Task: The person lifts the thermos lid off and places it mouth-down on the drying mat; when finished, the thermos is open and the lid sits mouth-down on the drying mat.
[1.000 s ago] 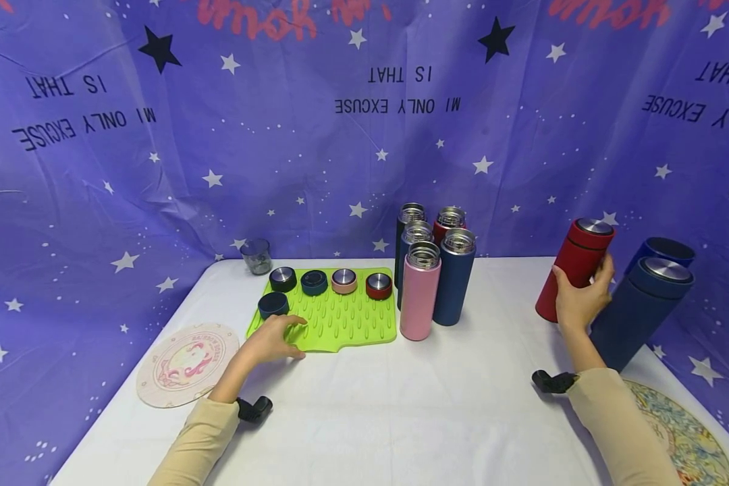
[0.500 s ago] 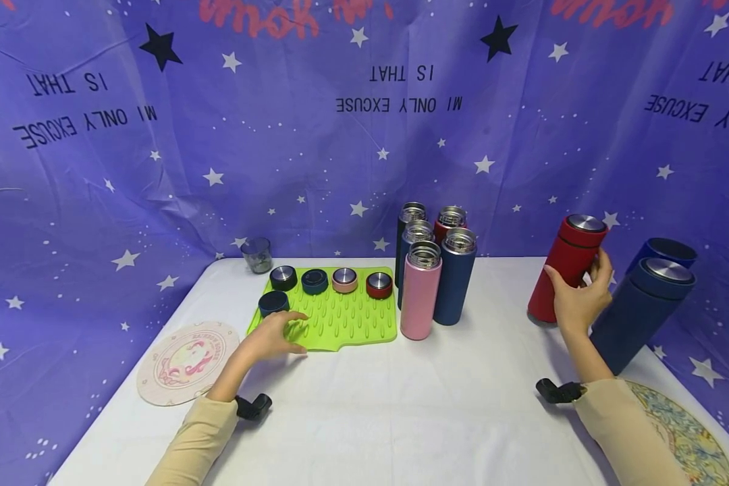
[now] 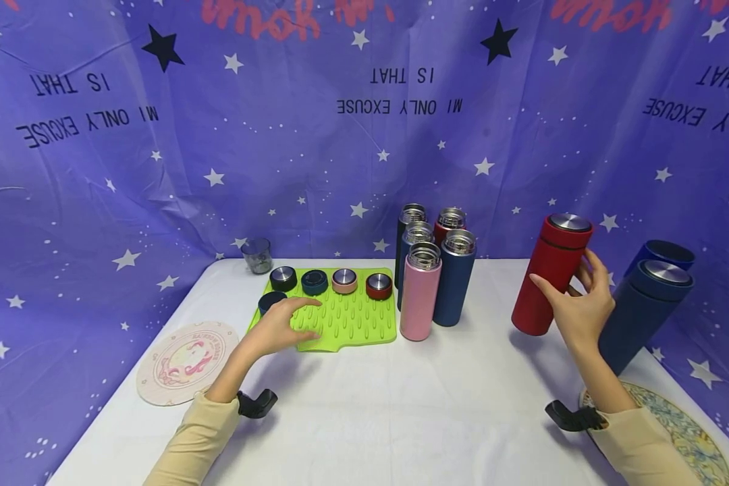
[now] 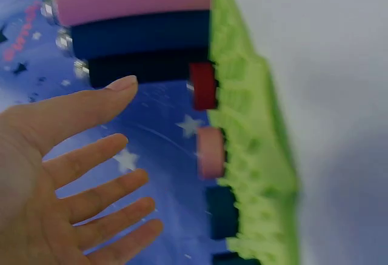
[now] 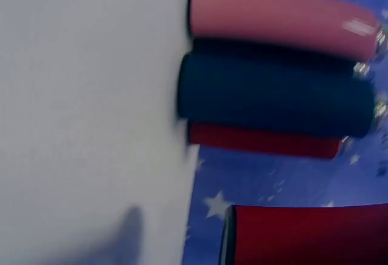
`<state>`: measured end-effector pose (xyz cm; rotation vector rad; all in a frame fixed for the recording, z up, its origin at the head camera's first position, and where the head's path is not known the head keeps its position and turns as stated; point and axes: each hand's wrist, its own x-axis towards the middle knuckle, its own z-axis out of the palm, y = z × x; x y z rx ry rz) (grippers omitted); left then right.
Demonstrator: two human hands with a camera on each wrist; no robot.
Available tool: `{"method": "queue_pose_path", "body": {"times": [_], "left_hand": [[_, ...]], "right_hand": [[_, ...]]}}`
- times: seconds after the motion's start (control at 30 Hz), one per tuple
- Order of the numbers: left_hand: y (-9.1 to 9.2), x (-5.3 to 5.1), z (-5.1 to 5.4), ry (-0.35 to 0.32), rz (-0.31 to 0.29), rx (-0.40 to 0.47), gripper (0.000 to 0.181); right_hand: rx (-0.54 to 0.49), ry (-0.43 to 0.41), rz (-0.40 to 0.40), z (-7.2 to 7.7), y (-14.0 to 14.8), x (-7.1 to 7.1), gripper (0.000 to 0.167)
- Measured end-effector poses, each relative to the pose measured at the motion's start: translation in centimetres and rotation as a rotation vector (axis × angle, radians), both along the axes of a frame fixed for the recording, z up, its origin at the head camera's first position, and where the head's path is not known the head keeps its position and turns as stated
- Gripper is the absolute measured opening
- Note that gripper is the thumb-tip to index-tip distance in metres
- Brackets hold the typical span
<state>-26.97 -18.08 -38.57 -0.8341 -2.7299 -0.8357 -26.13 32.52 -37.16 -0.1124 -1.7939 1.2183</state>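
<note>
In the head view my right hand [image 3: 586,307] grips a red thermos [image 3: 549,277] with its lid on, thumb on the near side. The thermos tilts slightly, and its base seems to be just off the cloth. Part of the same red thermos [image 5: 315,234] fills the lower corner of the right wrist view. My left hand [image 3: 276,327] is held over the near left part of a green mat [image 3: 352,324], fingers spread and holding nothing. A dark blue lid [image 3: 271,301] lies partly hidden behind it. Black, teal, pink [image 3: 344,281] and red [image 3: 379,286] lids line the mat's back.
Several lidless thermoses stand grouped right of the mat, a pink one [image 3: 421,293] and a blue one [image 3: 455,280] in front. Two lidded blue thermoses [image 3: 644,317] stand far right. A grey glass [image 3: 257,256], a pink round mat [image 3: 188,364] and a patterned round mat [image 3: 680,425] lie around.
My right hand has carried the red thermos left and a little nearer, away from the lidded blue thermoses. My left hand has shifted slightly up and right over the green mat.
</note>
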Motion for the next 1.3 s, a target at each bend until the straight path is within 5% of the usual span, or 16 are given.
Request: {"method": "queue_pose_path", "body": {"times": [0.33, 0.53, 0.93, 1.3], "left_hand": [[3.0, 1.3, 4.5, 0.117, -0.109, 0.13, 0.054], [5.0, 2.1, 6.2, 0.177, -0.181, 0.219, 0.055], [7.9, 2.3, 6.8, 0.222, -0.289, 0.309, 0.066], [8.7, 2.2, 6.6, 0.204, -0.44, 0.332, 0.078]], "right_hand": [[0.119, -0.01, 0.167, 1.9, -3.9, 4.3, 0.088], [0.232, 0.006, 0.263, 2.1, -6.2, 5.5, 0.091], [0.5, 0.095, 0.448, 1.8, -10.2, 5.9, 0.094], [0.832, 0.094, 0.495, 2.0, -13.3, 5.3, 0.086]]}}
